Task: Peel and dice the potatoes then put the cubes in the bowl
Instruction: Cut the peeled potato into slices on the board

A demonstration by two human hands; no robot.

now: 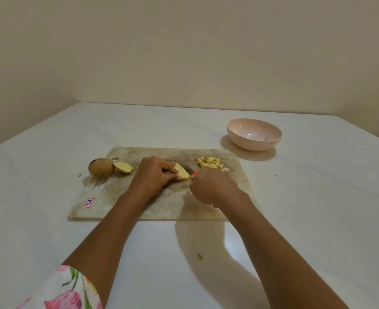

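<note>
On the stained cutting board (139, 206), my left hand (155, 175) holds a pale yellow potato piece (182, 171) between thumb and fingers. My right hand (210, 186) is curled round a knife with an orange handle (195, 173); only the handle's tip shows, and the blade is mostly hidden by the potato piece. A pile of several potato cubes (213, 163) lies at the board's far right. A whole unpeeled potato (101, 167) and a cut potato half (123, 167) sit at the board's far left corner. The pink bowl (254, 134) stands beyond the board to the right, holding no cubes.
The board lies on a white marble-look table (50, 230) set against a beige wall. A small potato scrap (199, 256) lies on the table near me. A red-and-white sticker (89, 202) marks the board's near left corner.
</note>
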